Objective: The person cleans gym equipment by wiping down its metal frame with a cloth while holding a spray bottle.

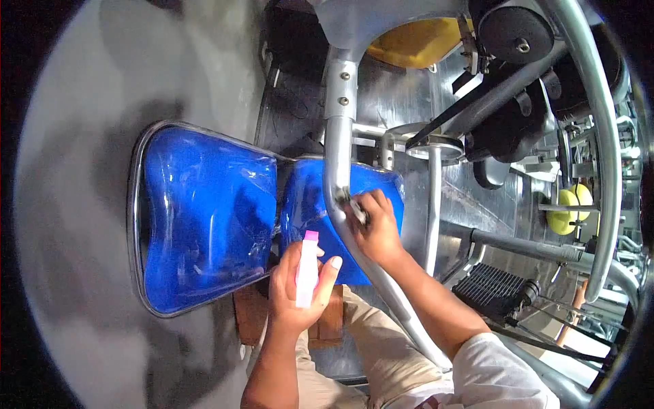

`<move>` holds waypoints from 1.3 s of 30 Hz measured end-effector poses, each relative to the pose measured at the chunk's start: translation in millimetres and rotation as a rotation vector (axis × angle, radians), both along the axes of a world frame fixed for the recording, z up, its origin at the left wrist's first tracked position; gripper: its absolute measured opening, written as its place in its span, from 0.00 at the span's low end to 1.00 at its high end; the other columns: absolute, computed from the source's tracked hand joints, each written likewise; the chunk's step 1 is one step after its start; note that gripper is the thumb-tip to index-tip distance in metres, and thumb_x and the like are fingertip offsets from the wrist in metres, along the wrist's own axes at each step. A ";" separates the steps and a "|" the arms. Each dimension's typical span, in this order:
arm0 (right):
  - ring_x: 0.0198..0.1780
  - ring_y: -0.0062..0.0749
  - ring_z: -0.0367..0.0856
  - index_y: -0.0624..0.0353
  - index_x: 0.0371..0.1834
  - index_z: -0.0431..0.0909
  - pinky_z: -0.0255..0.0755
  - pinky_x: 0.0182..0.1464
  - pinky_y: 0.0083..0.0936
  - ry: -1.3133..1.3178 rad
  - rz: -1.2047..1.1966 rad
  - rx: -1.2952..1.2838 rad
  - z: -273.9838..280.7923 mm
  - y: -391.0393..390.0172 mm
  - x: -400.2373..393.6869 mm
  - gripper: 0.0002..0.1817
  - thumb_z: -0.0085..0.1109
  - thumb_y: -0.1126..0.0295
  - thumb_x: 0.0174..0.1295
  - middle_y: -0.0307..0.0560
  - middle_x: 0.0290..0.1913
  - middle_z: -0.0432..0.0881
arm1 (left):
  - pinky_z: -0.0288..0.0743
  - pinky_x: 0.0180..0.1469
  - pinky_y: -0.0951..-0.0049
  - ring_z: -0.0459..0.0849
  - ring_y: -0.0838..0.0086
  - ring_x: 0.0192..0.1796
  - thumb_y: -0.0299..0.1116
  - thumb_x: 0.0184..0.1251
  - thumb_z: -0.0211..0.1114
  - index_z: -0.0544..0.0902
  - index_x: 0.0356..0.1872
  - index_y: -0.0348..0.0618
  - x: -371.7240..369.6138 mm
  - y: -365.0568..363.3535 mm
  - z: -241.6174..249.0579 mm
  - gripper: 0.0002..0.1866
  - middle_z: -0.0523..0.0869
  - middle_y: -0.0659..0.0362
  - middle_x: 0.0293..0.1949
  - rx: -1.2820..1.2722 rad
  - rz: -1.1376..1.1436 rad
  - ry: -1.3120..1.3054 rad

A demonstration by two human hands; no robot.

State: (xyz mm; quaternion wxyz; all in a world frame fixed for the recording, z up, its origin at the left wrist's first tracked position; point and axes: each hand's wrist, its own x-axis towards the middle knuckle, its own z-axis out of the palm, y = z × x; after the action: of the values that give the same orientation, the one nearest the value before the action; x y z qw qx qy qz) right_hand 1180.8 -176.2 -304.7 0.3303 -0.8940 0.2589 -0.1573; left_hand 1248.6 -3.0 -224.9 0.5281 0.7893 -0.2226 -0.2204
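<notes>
A white bottle-like object with a pink end lies in my left hand, its pink end pointing away from me. My right hand is closed around a small dark item at a silver metal tube; the item is too small and blurred to name. This tube bends just by my right hand and runs down toward my legs. Behind both hands is a blue seat pad with a shiny, clear cover. To its left stands a blue backrest with a dark frame, also covered in clear film.
A brown wooden block is below the seat. Curved silver tubes, a round black pad and a dark ribbed footplate stand at the right. Yellow-green balls are farther back. A grey wall fills the left.
</notes>
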 end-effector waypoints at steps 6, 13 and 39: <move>0.50 0.62 0.71 0.59 0.48 0.75 0.69 0.54 0.51 -0.009 -0.074 -0.078 -25.1 -33.1 61.2 0.22 0.65 0.79 0.45 0.59 0.49 0.72 | 0.71 0.29 0.74 0.76 0.78 0.24 0.32 0.61 0.74 0.78 0.38 0.40 4.9 4.3 -4.3 0.13 0.79 0.60 0.24 -0.024 0.052 -0.022; 0.47 0.61 0.71 0.60 0.44 0.77 0.68 0.49 0.49 -0.049 -0.043 -0.139 -10.1 -28.6 67.7 0.19 0.62 0.82 0.45 0.58 0.45 0.72 | 0.72 0.30 0.73 0.77 0.76 0.25 0.31 0.59 0.74 0.79 0.37 0.40 -3.7 -0.3 2.9 0.12 0.80 0.60 0.24 -0.048 0.066 -0.024; 0.36 0.46 0.79 0.65 0.43 0.76 0.72 0.40 0.36 -0.194 -0.154 0.222 -31.6 -59.7 36.6 0.08 0.60 0.72 0.65 0.56 0.32 0.77 | 0.70 0.27 0.78 0.73 0.81 0.22 0.25 0.60 0.73 0.78 0.39 0.42 -11.5 18.8 -19.5 0.11 0.76 0.66 0.22 -0.057 0.099 -0.067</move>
State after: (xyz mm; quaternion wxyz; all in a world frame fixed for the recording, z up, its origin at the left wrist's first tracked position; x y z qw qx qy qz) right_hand 1217.4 -235.9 -336.3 0.4373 -0.8102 0.3094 -0.2380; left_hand 1237.1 15.8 -244.4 0.5530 0.7909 -0.2070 -0.1609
